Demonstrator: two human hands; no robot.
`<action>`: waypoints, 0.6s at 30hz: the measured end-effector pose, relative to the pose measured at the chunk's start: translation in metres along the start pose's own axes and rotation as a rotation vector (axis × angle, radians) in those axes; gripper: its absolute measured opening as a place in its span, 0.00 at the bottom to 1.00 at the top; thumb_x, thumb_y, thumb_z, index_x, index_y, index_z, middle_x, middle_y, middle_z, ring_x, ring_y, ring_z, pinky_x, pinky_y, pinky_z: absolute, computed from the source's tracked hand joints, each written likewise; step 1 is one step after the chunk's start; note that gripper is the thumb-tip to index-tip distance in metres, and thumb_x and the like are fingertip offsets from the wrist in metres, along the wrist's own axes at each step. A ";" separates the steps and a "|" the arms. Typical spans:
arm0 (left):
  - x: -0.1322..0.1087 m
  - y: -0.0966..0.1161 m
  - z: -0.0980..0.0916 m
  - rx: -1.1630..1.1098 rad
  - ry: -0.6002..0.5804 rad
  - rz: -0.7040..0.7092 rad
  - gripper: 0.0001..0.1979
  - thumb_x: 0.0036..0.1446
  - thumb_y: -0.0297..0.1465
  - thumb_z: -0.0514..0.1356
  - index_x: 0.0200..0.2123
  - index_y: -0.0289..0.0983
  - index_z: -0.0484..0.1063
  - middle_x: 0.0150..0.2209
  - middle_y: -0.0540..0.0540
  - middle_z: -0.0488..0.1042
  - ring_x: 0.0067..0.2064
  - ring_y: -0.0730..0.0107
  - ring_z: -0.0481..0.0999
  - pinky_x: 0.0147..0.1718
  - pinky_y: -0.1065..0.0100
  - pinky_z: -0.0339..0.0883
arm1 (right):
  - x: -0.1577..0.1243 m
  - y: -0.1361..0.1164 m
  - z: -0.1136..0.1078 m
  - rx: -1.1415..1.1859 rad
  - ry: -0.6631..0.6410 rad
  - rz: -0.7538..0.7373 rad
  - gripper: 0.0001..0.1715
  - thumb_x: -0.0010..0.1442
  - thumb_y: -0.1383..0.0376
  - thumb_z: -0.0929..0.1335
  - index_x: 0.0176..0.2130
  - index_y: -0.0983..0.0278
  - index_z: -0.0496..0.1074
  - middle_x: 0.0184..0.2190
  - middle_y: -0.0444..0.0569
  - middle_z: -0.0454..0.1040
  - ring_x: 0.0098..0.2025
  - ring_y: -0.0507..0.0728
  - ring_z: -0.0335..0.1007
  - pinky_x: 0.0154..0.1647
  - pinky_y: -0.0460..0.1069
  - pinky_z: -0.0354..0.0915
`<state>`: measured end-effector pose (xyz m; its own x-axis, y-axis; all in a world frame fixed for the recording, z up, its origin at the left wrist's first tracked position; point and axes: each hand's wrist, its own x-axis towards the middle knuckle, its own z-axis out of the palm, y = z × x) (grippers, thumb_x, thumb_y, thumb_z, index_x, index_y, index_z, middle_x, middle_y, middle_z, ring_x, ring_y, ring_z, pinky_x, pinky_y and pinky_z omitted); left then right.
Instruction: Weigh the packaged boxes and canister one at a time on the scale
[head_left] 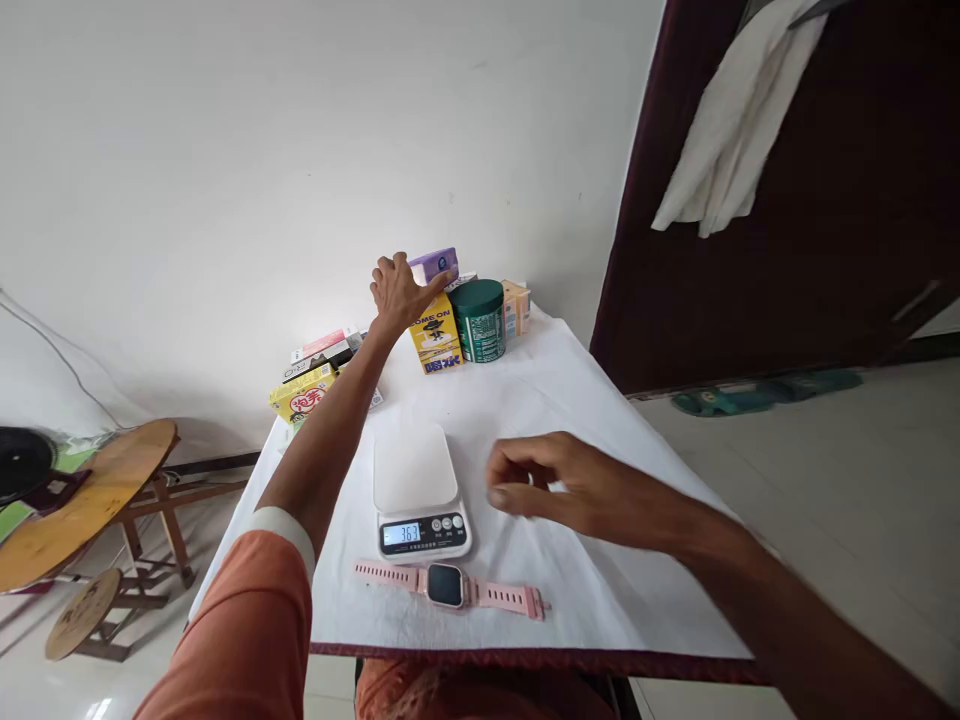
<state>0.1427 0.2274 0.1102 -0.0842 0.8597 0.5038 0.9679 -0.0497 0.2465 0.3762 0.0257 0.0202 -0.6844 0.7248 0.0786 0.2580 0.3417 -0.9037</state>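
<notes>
My left hand [401, 292] reaches to the back of the table. Its thumb lies across the front of a purple box [437, 264], and its fingers curl at the left side, gripping it. Below that box stands a yellow carton [436, 338], beside a green tub [480, 325] with a dark lid. My right hand [544, 478] hovers right of the white kitchen scale [415, 465], fingers loosely bent, thumb apart, nothing held. The scale's platform is bare and its lit display seems to read 363. In front of it lies a pink-strapped smartwatch [445, 586], stretched flat.
Several small boxes, including a yellow box [304, 392], are stacked at the table's left back edge. A peach box [516, 308] stands beyond the tub. A white cloth [585, 400] covers the table. Wooden stools [90, 612] stand left; a dark door [787, 230] is at right.
</notes>
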 end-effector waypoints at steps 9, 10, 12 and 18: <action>0.036 0.032 0.014 0.002 -0.200 -0.260 0.44 0.52 0.56 0.67 0.65 0.37 0.63 0.69 0.26 0.61 0.68 0.32 0.64 0.65 0.45 0.56 | 0.070 0.096 0.021 0.151 0.390 0.097 0.18 0.59 0.49 0.67 0.29 0.60 0.69 0.22 0.42 0.70 0.25 0.53 0.65 0.29 0.49 0.61; 0.038 0.029 0.017 0.024 -0.191 -0.257 0.43 0.52 0.55 0.67 0.64 0.36 0.63 0.69 0.26 0.61 0.69 0.32 0.63 0.65 0.45 0.56 | 0.070 0.101 0.022 0.151 0.421 0.099 0.18 0.59 0.49 0.67 0.29 0.60 0.69 0.22 0.41 0.69 0.24 0.53 0.64 0.28 0.49 0.60; 0.042 0.022 0.022 0.073 -0.156 -0.237 0.42 0.52 0.54 0.67 0.62 0.35 0.65 0.69 0.26 0.60 0.71 0.32 0.59 0.67 0.44 0.53 | 0.068 0.107 0.024 0.130 0.455 0.091 0.19 0.60 0.49 0.67 0.29 0.60 0.69 0.22 0.41 0.68 0.25 0.53 0.63 0.29 0.48 0.60; 0.051 0.006 0.033 0.028 -0.115 -0.221 0.37 0.51 0.52 0.69 0.57 0.37 0.65 0.68 0.26 0.60 0.73 0.27 0.51 0.68 0.37 0.48 | 0.070 0.111 0.027 0.024 0.494 0.055 0.16 0.61 0.53 0.66 0.28 0.60 0.69 0.21 0.42 0.69 0.26 0.53 0.64 0.30 0.48 0.59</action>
<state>0.1524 0.2881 0.1100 -0.2688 0.9003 0.3423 0.9351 0.1588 0.3167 0.3390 0.0980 -0.0859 -0.2637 0.9402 0.2157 0.2647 0.2856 -0.9211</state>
